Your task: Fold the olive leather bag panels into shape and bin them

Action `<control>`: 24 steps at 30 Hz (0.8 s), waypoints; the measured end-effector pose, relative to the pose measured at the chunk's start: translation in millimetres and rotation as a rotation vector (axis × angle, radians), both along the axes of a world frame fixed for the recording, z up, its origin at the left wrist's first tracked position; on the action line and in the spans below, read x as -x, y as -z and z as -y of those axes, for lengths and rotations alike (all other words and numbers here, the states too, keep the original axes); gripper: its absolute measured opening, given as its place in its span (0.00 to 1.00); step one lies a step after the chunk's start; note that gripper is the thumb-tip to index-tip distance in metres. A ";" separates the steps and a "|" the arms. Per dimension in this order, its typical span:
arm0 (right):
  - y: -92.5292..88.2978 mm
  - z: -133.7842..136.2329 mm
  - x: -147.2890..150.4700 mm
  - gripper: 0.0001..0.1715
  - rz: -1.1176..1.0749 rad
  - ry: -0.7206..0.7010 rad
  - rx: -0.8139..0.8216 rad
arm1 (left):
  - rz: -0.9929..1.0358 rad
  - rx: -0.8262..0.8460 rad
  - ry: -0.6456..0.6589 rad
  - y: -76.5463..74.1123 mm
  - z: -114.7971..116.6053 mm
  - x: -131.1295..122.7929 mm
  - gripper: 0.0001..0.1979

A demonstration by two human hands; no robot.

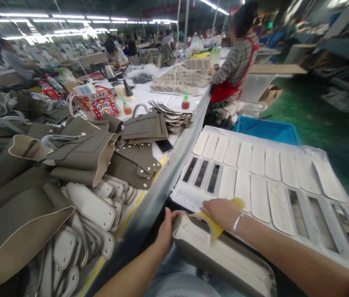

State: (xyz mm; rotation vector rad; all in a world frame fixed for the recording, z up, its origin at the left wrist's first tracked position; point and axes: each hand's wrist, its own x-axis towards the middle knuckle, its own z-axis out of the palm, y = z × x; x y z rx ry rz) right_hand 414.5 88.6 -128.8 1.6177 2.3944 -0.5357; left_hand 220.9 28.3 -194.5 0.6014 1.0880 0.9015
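An olive-grey bag body [224, 258] with a pale long face turned up lies across my lap, slanting down to the right. My left hand [164, 231] grips its near-left end, with the thumb up at the corner. My right hand [222, 212] is closed on a thin, bendy yellow piece [214, 229], which curves down onto the pale face; I cannot make out its exact kind. Another bit of yellow shows beyond the right hand's knuckles. Right behind that hand is a white board [205, 200] bearing rows of pale rounded strips [257, 196], with several dark slots between them.
On the left table lie olive bag bodies [78, 150], stacked pale strips with rivets [92, 206] and a phone [164, 145]. Two green-tipped glue bottles [186, 101] stand farther back. A blue bin [267, 128] sits beyond the board. A co-worker in a red apron [234, 70] stands at the table.
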 end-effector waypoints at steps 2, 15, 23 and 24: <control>7.7 -15.9 13.8 0.25 -0.007 -0.065 -0.106 | 0.074 0.036 -0.132 2.2 0.6 -1.5 0.36; 25.3 -50.5 65.4 0.29 -0.396 -0.381 -0.038 | -0.244 0.188 -0.178 -1.1 -1.7 2.9 0.31; 19.9 -46.6 60.5 0.32 -0.348 -0.580 -0.110 | -0.653 -0.061 -0.071 -3.2 11.6 6.0 0.24; 18.7 -46.7 60.3 0.32 -0.337 -0.602 -0.131 | -0.679 -0.093 -0.062 -2.6 12.3 6.4 0.23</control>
